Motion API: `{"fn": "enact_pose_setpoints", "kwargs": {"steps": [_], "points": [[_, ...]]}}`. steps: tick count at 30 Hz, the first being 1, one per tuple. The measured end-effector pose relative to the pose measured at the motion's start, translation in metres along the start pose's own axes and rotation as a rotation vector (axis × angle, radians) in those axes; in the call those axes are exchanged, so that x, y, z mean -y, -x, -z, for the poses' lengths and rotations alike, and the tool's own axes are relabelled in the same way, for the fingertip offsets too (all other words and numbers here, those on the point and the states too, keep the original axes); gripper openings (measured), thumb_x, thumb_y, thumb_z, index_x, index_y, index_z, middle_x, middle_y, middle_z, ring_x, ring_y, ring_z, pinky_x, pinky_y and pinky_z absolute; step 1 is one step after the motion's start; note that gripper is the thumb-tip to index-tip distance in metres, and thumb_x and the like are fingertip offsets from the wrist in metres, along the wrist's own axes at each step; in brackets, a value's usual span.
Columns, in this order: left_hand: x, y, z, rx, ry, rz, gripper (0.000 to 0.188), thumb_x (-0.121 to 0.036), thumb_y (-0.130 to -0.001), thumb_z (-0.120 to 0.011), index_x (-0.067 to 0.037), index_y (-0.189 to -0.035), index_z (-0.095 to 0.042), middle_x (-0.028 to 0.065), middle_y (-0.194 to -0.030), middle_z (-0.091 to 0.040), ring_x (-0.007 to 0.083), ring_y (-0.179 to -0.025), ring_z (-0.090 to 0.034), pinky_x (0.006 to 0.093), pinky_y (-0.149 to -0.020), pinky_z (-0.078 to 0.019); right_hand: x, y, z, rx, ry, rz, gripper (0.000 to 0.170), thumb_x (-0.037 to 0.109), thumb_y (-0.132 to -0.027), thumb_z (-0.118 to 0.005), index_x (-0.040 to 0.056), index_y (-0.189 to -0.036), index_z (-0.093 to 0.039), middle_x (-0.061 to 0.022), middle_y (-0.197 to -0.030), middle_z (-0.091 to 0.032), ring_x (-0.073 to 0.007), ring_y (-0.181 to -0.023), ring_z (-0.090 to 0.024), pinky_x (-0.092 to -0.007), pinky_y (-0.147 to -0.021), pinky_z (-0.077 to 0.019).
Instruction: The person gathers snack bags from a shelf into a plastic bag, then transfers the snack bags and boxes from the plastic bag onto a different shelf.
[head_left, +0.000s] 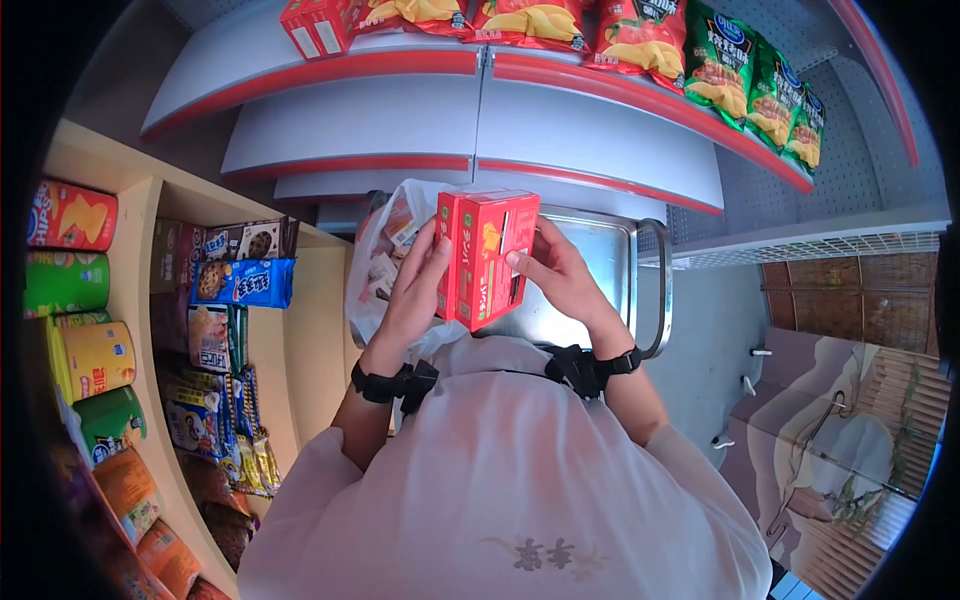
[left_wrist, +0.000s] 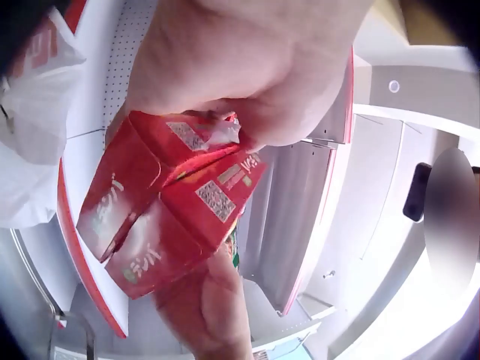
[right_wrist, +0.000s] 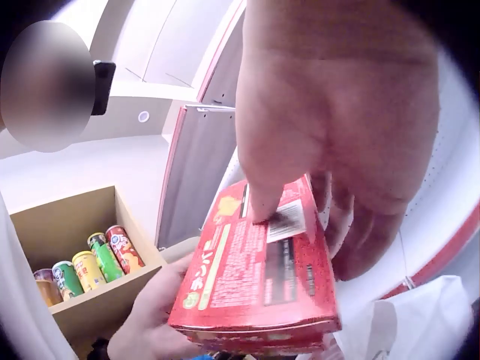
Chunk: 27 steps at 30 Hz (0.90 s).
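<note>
In the head view, two red snack boxes with Japanese lettering stand pressed side by side between my hands, above a metal cart. My left hand (head_left: 405, 300) holds the left box (head_left: 449, 250), its thumb along the side. The right hand (head_left: 560, 275) grips the right box (head_left: 492, 262), thumb on the printed face and fingers behind the far edge. Seen from the left wrist, the box ends (left_wrist: 161, 255) show a narrow gap between them. The right wrist view shows the right thumb beside a barcode label (right_wrist: 286, 221).
A white plastic bag (head_left: 362, 290) with small packets hangs left of the boxes, by the metal cart (head_left: 612, 235). Ahead, a shelf (head_left: 390, 65) carries chip bags (head_left: 720, 65) and a red box (head_left: 318, 28). Wooden shelves (head_left: 140, 225) with cans and cookie packs stand at left.
</note>
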<state>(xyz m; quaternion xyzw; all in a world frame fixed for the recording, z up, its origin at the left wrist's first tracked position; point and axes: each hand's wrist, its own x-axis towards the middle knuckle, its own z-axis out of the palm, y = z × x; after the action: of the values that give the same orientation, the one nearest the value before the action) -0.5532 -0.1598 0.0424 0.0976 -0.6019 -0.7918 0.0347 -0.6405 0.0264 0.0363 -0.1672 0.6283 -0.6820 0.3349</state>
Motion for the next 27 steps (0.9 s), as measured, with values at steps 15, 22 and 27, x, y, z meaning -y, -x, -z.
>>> {"fn": "enact_pose_setpoints", "kwargs": {"steps": [15, 22, 27], "points": [[-0.009, -0.005, -0.004, 0.197, -0.092, -0.17, 0.1, -0.012, -0.08, -0.071, -0.005, -0.149, 0.001, 0.0126, -0.136, -0.039, 0.0181, -0.121, -0.043, 0.0351, -0.1, -0.0389, -0.003, -0.017, 0.001, 0.12, -0.256, -0.115, 0.049, 0.021, -0.097, -0.052, 0.0076, -0.141, -0.034, -0.0028, -0.123, -0.057, -0.0068, -0.106, -0.053, -0.024, -0.085, -0.0444], [-0.006, -0.006, -0.001, 0.213, -0.024, -0.097, 0.099, -0.01, -0.079, -0.071, -0.004, -0.148, 0.0, 0.0123, -0.134, -0.04, 0.0186, -0.121, -0.043, 0.0354, -0.1, -0.039, -0.004, -0.02, 0.003, 0.169, -0.206, -0.066, 0.053, 0.022, -0.096, -0.053, 0.0077, -0.142, -0.031, -0.0054, -0.126, -0.054, -0.012, -0.11, -0.053, -0.0295, -0.091, -0.0441], [-0.009, -0.006, -0.004, 0.234, -0.056, -0.191, 0.098, -0.01, -0.074, -0.074, -0.003, -0.146, -0.008, 0.0116, -0.132, -0.041, 0.0176, -0.12, -0.044, 0.0349, -0.099, -0.0397, -0.006, -0.018, 0.008, 0.139, -0.22, -0.076, 0.049, 0.021, -0.095, -0.056, 0.0066, -0.138, -0.037, -0.0036, -0.121, -0.058, -0.0085, -0.104, -0.055, -0.0254, -0.084, -0.045]]}}
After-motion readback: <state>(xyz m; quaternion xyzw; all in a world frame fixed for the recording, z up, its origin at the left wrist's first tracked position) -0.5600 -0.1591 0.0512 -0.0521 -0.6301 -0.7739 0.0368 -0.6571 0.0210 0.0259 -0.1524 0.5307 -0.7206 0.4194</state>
